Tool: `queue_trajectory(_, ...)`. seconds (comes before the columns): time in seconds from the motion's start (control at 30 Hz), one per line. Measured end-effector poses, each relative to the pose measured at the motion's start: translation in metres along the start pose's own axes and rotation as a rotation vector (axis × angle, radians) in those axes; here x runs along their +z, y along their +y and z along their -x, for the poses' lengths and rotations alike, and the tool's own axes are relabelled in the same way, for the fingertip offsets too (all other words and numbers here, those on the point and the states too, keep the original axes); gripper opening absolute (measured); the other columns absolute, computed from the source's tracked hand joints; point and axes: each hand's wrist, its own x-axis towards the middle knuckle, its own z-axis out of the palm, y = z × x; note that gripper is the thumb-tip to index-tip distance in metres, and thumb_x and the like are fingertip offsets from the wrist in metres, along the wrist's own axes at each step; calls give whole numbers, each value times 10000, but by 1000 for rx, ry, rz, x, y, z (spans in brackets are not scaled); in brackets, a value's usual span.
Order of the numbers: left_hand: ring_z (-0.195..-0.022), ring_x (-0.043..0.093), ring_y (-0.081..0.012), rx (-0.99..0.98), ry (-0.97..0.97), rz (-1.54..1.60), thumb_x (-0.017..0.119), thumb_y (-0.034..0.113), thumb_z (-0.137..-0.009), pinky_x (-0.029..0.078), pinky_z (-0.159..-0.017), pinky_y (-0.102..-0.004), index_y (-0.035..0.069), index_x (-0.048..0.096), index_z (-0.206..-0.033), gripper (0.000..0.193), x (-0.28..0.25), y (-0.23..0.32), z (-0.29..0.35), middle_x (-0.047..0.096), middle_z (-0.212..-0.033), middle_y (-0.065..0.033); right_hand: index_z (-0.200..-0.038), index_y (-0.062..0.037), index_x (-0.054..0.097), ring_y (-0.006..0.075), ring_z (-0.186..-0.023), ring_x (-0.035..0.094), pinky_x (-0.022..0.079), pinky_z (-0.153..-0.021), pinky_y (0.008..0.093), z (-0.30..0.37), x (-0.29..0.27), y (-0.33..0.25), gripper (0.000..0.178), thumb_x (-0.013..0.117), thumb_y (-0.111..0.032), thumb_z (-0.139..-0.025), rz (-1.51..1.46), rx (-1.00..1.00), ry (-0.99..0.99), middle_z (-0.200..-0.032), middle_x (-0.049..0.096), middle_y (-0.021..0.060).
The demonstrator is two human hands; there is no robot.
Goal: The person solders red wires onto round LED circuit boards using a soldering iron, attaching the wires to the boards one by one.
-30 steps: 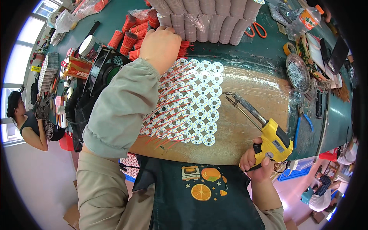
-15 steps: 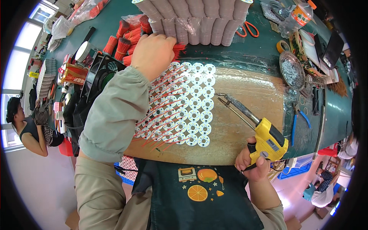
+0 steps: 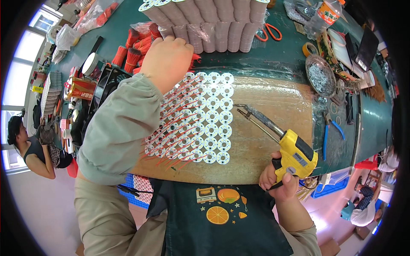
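Observation:
My left hand (image 3: 167,62) reaches over the red wire pieces (image 3: 194,62) at the back of the work board, back of the hand upward. Its fingers curl down out of sight, so I cannot see what they grip. In my right hand (image 3: 279,181) is a yellow soldering gun (image 3: 299,155), its metal tip pointing up and left over the bare wood. Rows of round white circuit boards (image 3: 212,115) lie left of the tip. Thin red wires stick out from many of them, while the rightmost columns show none.
Tall stacks of round boards (image 3: 213,34) stand behind. Bundled red wires (image 3: 132,57) lie to their left. On the right are a metal dish (image 3: 320,77), blue-handled pliers (image 3: 326,132), tape (image 3: 309,50) and a bottle (image 3: 326,17). Red-handled scissors (image 3: 271,33) lie at the back. Another person (image 3: 36,149) sits far left.
The whole view has shifted slightly, with the table things now a little further left. My left hand stays by the red wires, and my right hand still holds the soldering gun.

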Motion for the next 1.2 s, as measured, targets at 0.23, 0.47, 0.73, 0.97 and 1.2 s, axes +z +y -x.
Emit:
queue_trajectory(0.23, -936, 633, -223, 166, -229, -230, 627, 126, -813, 471, -801, -371, 91, 710, -894, 121, -40, 25, -20, 667, -901, -48, -1363, -48, 429, 160, -494, 490, 439, -473, 323, 0, 1, 1, 689, 714, -457, -886, -38, -34, 31, -651, 475, 29)
queue_trajectory(0.47, -963, 626, -213, 227, -410, -314, 633, 156, -831, 423, -819, -357, 102, 770, -918, 171, -28, 54, -34, 689, -935, -41, -1380, -5, 428, 187, -540, 514, 448, -517, 340, -1, -2, 4, 681, 715, -374, -886, -143, -48, 31, -674, 505, 61)
queue_trajectory(0.73, -969, 588, -223, 208, -186, -164, 612, 122, -800, 427, -842, -376, 104, 724, -858, 127, -25, 41, -25, 626, -916, -45, -1370, 12, 443, 186, -555, 540, 465, -538, 333, -1, 4, 2, 664, 737, -324, -879, -164, -64, 39, -680, 536, 72)
queue_trajectory(0.97, -919, 562, -266, 117, 86, 174, 596, 75, -780, 434, -814, -384, 57, 665, -878, 122, -47, 49, 39, 569, -894, -73, -1364, -28, 461, 182, -547, 524, 447, -520, 340, -1, 4, 3, 650, 717, -379, -881, -65, -47, 41, -681, 508, 59)
queue_trajectory(1.2, -842, 602, -323, -77, 175, 589, 674, 17, -819, 478, -761, -424, 39, 685, -959, 142, -65, 77, 112, 628, -887, -115, -1369, 19, 452, 176, -585, 561, 478, -560, 335, -1, 6, 3, 592, 695, -254, -904, -92, -75, -3, -704, 546, 72)
